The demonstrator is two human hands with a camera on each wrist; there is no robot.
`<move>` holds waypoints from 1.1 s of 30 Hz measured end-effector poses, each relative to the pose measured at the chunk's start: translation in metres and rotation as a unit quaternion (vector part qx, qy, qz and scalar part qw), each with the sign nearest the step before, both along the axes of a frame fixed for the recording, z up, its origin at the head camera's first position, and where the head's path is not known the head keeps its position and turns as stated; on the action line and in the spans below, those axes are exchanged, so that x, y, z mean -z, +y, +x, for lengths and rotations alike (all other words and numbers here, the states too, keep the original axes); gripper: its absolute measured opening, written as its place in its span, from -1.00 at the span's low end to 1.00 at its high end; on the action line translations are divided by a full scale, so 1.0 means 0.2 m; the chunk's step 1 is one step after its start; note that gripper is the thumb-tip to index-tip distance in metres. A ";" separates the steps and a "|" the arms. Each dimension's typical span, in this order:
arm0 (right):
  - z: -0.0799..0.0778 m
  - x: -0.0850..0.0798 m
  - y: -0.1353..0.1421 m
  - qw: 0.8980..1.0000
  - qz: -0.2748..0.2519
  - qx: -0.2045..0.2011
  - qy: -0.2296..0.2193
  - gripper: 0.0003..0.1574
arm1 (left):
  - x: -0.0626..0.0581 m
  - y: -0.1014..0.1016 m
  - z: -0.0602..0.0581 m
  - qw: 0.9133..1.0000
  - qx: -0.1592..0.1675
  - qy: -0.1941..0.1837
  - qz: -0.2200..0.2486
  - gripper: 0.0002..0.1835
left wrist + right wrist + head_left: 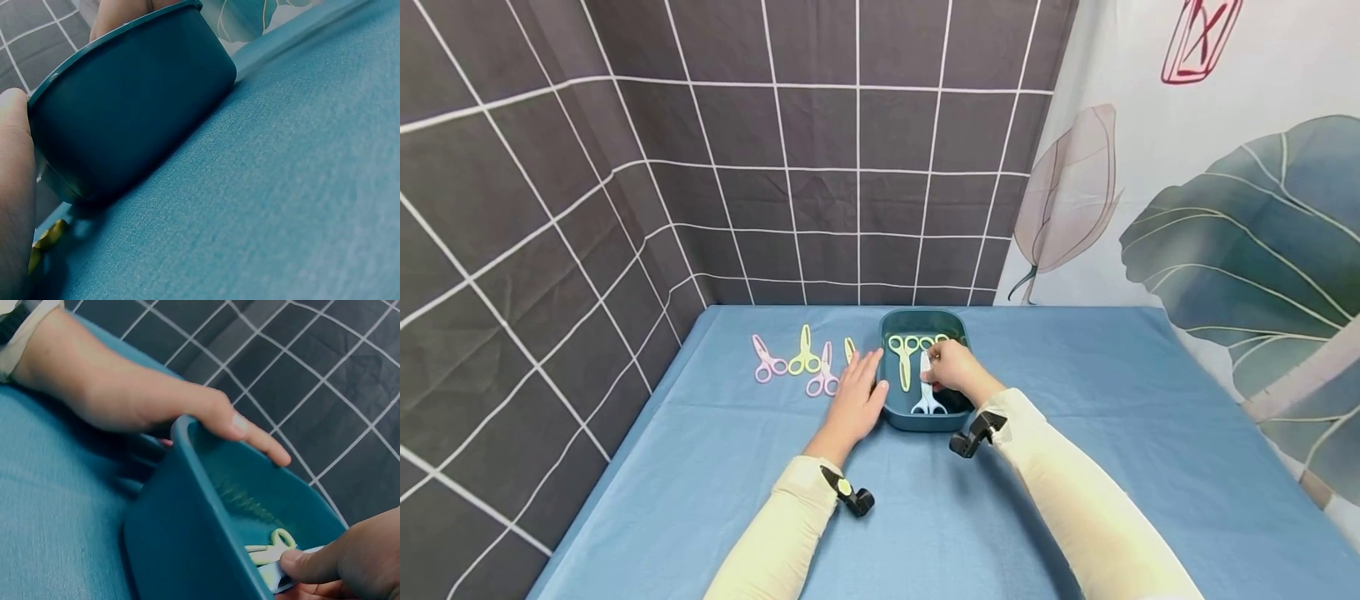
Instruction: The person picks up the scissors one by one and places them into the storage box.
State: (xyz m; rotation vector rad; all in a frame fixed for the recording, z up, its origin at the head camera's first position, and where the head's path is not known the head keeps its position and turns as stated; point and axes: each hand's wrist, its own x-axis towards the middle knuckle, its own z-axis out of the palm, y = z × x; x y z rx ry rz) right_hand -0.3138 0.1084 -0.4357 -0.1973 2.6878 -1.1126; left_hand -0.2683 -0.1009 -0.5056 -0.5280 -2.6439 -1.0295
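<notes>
Pale blue, plastic-looking scissors with two ring handles lie inside the deep, dark teal plastic tray with rounded corners, and the right hand pinches them by the blade end, handles pointing toward us. We judge the step in hand to be placing this pair within the tray; from this moment alone, we cannot tell whether it is being set down or picked up. As we see it, the next move calls for a light, controlled pinch, with the rings kept off the near wall and the blades beside the yellow-green, slim-bladed scissors. Another yellow-green ring-handled pair is partly hidden by the right hand.

The left hand grips nothing: its fingers stretch out nearly straight along the tray's left side, touching the rim, which we take as steadying. Both forearms slant inward; the right one crosses the tray's right wall, thumb and fingertips angled down inside.

Left of the tray, on the blue cloth, we count two pink ring-handled scissors, a yellow open-ringed pair and a yellow piece mostly behind the left hand.
</notes>
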 end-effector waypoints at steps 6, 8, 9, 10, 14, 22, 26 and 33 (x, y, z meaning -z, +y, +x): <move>-0.03 0.04 -0.02 0.998 0.070 -0.003 -0.005 -0.35 | 0.01 0.00 0.00 1.000 -0.005 -0.003 -0.001 -0.39; -0.03 0.06 -0.03 0.996 0.086 -0.007 -0.008 -0.36 | 0.01 0.00 0.00 1.000 -0.004 -0.004 0.000 -0.39; -0.03 0.06 -0.03 0.996 0.091 -0.008 -0.010 -0.36 | 0.01 0.01 0.00 1.000 -0.003 -0.004 -0.001 -0.39; -0.03 0.07 -0.03 0.995 0.096 -0.007 -0.011 -0.36 | 0.01 0.01 0.00 1.000 -0.002 -0.005 -0.001 -0.39; -0.02 0.08 -0.04 0.995 0.103 -0.001 0.001 -0.45 | 0.01 0.01 0.00 1.000 -0.002 -0.008 0.002 -0.39; -0.02 0.11 -0.05 0.992 0.125 -0.010 0.031 -0.43 | 0.02 0.00 -0.01 1.000 -0.001 -0.009 0.002 -0.38; -0.03 0.12 -0.06 0.991 0.127 -0.001 0.034 -0.42 | 0.02 0.00 -0.01 1.000 0.000 -0.005 0.004 -0.38; -0.04 0.11 -0.06 0.988 0.141 0.016 0.061 -0.75 | 0.01 0.00 0.00 1.000 -0.002 0.001 0.009 -0.39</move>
